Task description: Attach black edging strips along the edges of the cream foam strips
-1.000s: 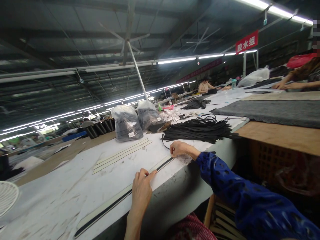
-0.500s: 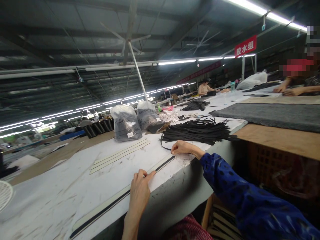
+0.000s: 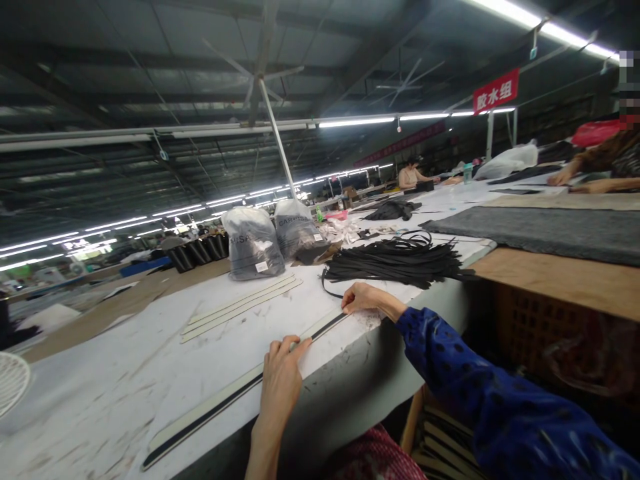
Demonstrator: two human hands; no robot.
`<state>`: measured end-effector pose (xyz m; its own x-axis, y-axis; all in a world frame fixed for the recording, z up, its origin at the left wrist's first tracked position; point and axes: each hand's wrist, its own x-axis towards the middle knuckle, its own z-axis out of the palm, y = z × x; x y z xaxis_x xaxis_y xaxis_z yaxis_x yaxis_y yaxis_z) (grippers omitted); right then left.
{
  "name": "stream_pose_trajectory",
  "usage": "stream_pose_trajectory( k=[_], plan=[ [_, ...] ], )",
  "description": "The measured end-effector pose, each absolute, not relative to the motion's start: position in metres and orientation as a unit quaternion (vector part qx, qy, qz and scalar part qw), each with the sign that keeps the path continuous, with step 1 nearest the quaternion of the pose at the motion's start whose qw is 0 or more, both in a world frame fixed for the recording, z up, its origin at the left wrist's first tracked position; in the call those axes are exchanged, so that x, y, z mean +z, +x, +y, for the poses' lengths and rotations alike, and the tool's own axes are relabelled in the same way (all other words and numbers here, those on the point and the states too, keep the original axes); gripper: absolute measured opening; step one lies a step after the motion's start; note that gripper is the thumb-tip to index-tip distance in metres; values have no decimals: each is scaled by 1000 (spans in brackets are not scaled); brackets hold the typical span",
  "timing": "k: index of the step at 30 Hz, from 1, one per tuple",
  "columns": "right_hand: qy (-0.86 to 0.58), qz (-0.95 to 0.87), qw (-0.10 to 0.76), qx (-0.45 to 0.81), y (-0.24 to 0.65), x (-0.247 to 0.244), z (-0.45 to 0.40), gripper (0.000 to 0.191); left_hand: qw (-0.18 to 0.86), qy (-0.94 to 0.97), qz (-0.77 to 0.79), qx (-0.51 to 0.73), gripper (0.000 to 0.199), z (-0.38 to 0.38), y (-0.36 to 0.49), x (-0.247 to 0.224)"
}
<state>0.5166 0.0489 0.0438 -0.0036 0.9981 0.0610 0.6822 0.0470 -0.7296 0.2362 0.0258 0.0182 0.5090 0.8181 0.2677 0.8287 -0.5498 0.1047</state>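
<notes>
A long pale strip (image 3: 165, 437) with rounded ends lies along the table's near edge, with a narrow black strip (image 3: 215, 407) running down its length. My left hand (image 3: 283, 367) is closed over the middle of both, fingers bent and thumb pressing the black strip. At the far end my right hand (image 3: 361, 298), in a blue dotted sleeve, pinches the black strip; its fingertips hide the pale strip's tip. A loose piece of black strip curves up behind the right hand towards a pile of black strips (image 3: 395, 260).
Several pale strips (image 3: 240, 307) lie further back on the white tabletop (image 3: 100, 393). Two filled bags (image 3: 255, 247) stand behind them. A white plastic basket rim (image 3: 13, 383) is at the left edge. Grey material (image 3: 540, 230) lies at right, with a co-worker's hands (image 3: 565, 175) beyond.
My right hand has come down slightly onto the pale strip's far end, covering its tip, which showed before. My left hand stays in about the same place.
</notes>
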Motion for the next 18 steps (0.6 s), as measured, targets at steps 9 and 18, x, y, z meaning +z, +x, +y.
stream_pose_trajectory(
  k=[9, 18],
  plan=[
    [-640, -658, 301, 257, 515, 46, 47, 25, 14, -866, -477, -150, 59, 25, 237, 18],
    [-648, -667, 282, 238, 514, 49, 45, 26, 20, -866, -483, -131, 61, 23, 237, 20]
  ],
)
